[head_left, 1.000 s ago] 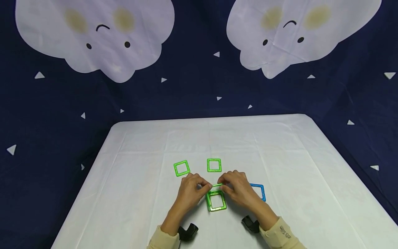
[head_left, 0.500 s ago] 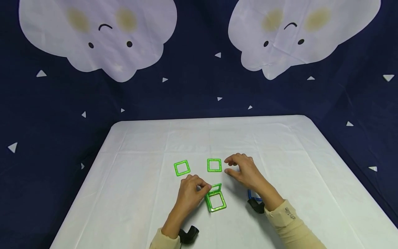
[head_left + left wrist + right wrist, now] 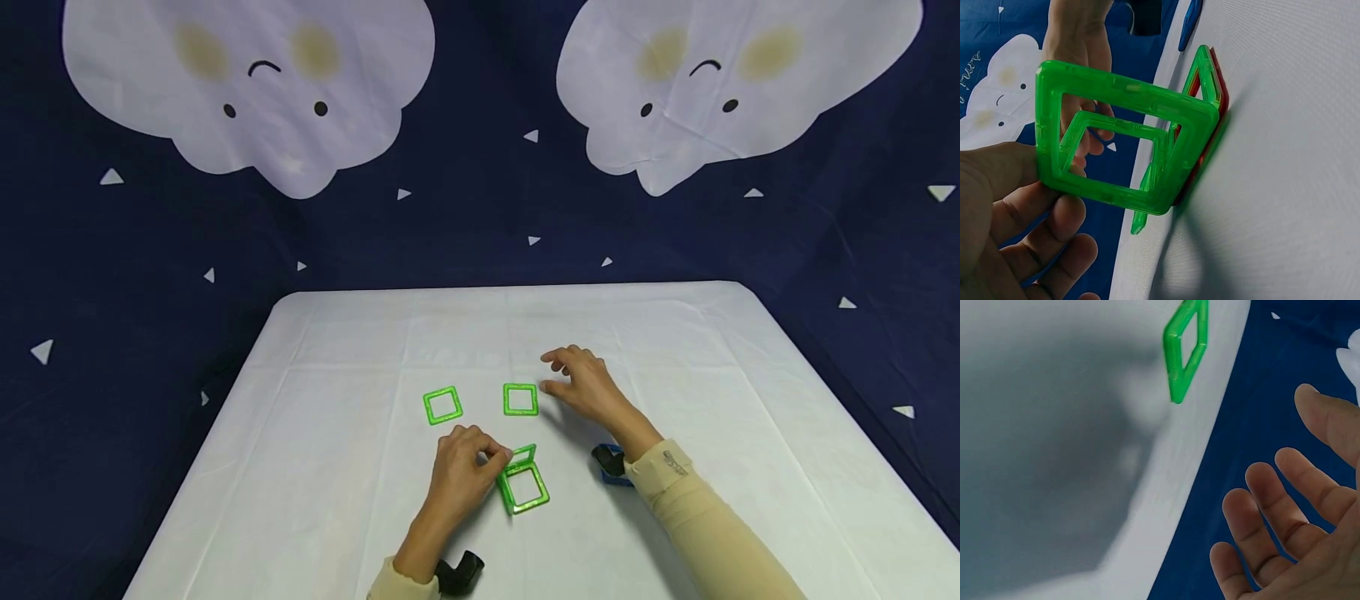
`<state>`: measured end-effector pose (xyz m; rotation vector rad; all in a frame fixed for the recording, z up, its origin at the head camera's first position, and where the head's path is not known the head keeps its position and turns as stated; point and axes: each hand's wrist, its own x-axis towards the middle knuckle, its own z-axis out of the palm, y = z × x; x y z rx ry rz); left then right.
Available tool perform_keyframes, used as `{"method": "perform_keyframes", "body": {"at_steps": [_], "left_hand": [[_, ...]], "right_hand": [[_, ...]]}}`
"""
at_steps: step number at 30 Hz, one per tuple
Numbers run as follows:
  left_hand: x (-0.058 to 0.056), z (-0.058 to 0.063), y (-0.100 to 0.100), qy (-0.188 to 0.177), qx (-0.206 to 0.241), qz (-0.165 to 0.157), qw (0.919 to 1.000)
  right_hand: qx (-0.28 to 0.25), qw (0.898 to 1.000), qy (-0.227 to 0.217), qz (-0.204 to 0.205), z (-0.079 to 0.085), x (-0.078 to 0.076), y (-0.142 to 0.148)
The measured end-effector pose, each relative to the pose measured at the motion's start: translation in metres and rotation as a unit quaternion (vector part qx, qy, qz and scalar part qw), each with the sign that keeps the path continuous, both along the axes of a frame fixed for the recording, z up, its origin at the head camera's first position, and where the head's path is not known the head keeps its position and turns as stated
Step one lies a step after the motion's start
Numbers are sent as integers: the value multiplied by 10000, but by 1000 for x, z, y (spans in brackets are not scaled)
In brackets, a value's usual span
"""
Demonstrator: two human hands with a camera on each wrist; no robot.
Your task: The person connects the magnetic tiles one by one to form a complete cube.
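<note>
My left hand (image 3: 463,471) pinches one corner of an upright green square magnetic tile (image 3: 1104,78) between thumb and index finger. Behind that tile another green tile (image 3: 1124,128) stands, and a flat green tile (image 3: 542,498) with a red layer (image 3: 1223,87) beneath it lies at their foot. My right hand (image 3: 588,387) hovers with spread, lightly bent fingers, holding nothing. A loose green square tile (image 3: 521,412) lies just left of its fingertips; the right wrist view shows this tile (image 3: 1174,359) apart from the fingers.
Another loose green square tile (image 3: 458,402) lies further left on the white tabletop (image 3: 337,467). A blue tile (image 3: 617,481) is partly hidden under the black camera mount (image 3: 607,460) on my right wrist. A dark blue cloth with clouds (image 3: 480,217) hangs behind.
My right hand has let go of the upright green tile and moved away to beside the loose tile at the back. My left hand stays at the green tiles, still pinching.
</note>
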<state>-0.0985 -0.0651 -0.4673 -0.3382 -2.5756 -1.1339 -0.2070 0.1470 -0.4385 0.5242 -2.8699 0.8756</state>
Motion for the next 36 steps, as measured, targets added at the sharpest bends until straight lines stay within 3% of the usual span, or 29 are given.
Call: {"method": "perform_keyframes", "body": {"at_steps": [8, 16, 22, 36], "left_hand": [[2, 0, 1, -6, 58, 31, 10000], [6, 1, 2, -86, 90, 92, 9999], [6, 0, 1, 54, 93, 134, 9999], [6, 0, 0, -77, 108, 192, 9997]], "right_hand": [[386, 9983, -442, -9, -6, -13, -4], [935, 9908, -901, 393, -13, -17, -7], [1228, 9876, -816, 537, -19, -18, -9], [1460, 9854, -740, 461, -24, -15, -13]]}}
